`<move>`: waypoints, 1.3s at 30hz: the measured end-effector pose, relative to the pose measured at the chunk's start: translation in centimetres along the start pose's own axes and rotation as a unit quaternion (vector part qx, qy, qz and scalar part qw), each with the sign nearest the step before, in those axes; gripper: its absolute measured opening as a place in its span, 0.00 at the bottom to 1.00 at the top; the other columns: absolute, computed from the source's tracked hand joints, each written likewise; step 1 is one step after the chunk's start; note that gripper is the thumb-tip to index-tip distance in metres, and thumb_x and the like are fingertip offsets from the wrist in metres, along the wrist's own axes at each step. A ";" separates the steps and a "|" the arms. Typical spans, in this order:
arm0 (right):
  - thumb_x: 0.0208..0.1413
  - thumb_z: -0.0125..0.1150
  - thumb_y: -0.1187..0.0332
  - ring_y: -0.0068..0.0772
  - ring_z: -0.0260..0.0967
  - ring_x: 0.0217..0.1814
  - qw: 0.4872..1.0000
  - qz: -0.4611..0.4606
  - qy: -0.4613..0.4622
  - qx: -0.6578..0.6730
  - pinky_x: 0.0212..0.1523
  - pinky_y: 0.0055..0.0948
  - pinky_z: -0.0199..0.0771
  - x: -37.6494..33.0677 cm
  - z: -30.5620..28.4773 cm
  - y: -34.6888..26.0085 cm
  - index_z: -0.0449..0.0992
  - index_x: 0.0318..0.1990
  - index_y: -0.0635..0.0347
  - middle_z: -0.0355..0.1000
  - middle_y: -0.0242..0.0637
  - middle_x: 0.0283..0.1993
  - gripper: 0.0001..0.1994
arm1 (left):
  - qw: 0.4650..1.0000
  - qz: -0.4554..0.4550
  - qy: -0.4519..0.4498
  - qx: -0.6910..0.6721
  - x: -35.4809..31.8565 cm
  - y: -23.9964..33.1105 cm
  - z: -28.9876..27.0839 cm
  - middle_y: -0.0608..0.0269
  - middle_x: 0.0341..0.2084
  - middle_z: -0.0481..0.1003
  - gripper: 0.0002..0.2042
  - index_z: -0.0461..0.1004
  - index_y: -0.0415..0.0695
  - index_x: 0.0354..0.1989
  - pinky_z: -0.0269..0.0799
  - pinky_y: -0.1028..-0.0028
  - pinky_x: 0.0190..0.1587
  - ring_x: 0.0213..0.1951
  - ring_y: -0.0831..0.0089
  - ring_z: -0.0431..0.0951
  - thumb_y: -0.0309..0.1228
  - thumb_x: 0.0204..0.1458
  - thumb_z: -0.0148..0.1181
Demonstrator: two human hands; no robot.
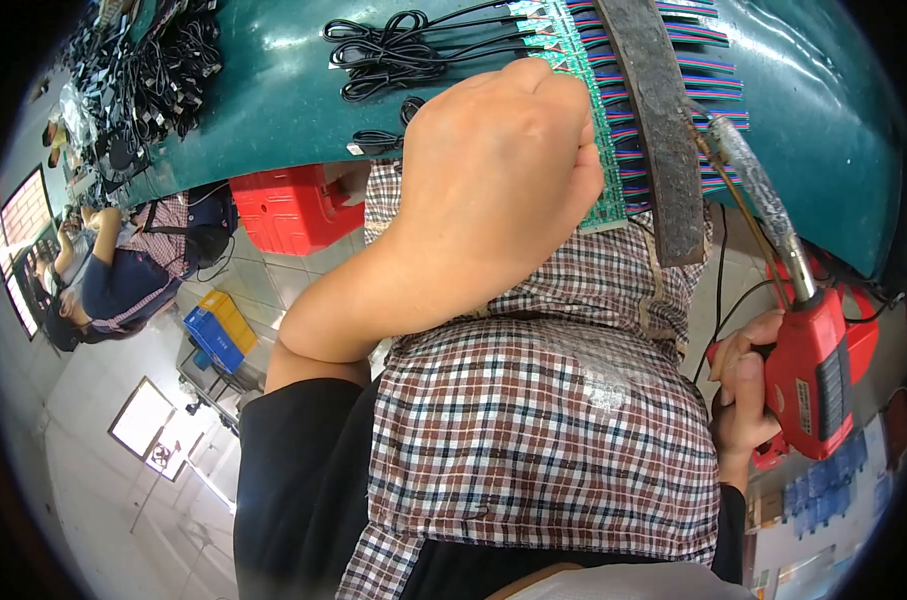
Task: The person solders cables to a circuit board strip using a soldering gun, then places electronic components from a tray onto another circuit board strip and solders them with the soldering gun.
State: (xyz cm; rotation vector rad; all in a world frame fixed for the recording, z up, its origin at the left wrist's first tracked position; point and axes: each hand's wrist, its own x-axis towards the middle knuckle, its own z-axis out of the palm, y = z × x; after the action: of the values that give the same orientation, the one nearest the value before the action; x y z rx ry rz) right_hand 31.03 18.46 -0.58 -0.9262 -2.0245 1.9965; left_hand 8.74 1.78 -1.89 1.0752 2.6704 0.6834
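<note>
Soldering gun (813, 370) clamped in right grip (747, 388); left grip (503, 165) at circuit boards (576, 50), hold unclear

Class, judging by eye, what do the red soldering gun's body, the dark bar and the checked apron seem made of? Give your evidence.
Soldering gun body: probably plastic, smooth red, with moulded-looking edges.
Dark bar: possibly metal, dull and rough; its pitted surface suggests this but leaves it open.
Checked apron: woven fabric, matte; it creases and folds softly.
</note>
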 end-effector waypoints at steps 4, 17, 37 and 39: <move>0.59 0.56 0.70 0.16 0.50 0.16 0.999 -0.028 0.029 0.017 0.20 0.21 0.56 1.1 0.8 -0.7 0.66 0.46 0.66 0.60 0.33 0.27 0.11 | 1.000 -0.006 -0.010 -0.016 -0.1 -0.7 -0.5 0.65 0.24 0.74 0.06 0.75 0.44 0.25 0.72 0.72 0.27 0.26 0.69 0.78 0.24 0.43 0.68; 0.60 0.57 0.74 0.18 0.53 0.17 0.996 -0.025 0.061 0.068 0.23 0.23 0.61 1.8 -0.1 -1.0 0.67 0.47 0.68 0.61 0.31 0.25 0.11 | 0.973 0.071 0.201 0.087 7.0 -5.8 -4.0 0.60 0.27 0.75 0.06 0.80 0.41 0.36 0.71 0.70 0.32 0.28 0.68 0.76 0.23 0.49 0.65; 0.60 0.57 0.74 0.18 0.54 0.18 0.995 0.001 0.052 0.084 0.23 0.23 0.62 2.1 -0.2 -0.7 0.67 0.47 0.68 0.60 0.30 0.23 0.11 | 0.856 -0.114 0.282 -0.418 16.1 -13.9 -2.8 0.64 0.28 0.80 0.03 0.77 0.42 0.37 0.72 0.84 0.31 0.27 0.81 0.78 0.28 0.61 0.61; 0.60 0.58 0.74 0.18 0.54 0.18 0.995 0.004 0.054 0.084 0.23 0.23 0.62 2.1 -0.3 -0.5 0.67 0.47 0.68 0.60 0.30 0.24 0.11 | 0.830 -0.086 0.289 -0.469 15.4 -9.9 -3.9 0.63 0.29 0.80 0.03 0.76 0.41 0.39 0.73 0.83 0.32 0.28 0.81 0.79 0.27 0.61 0.61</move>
State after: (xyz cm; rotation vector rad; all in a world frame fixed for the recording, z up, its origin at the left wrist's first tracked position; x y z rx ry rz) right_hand 29.37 19.85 -0.67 -0.9823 -1.7692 2.0367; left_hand -9.67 4.90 -3.18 0.3574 2.1774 2.2201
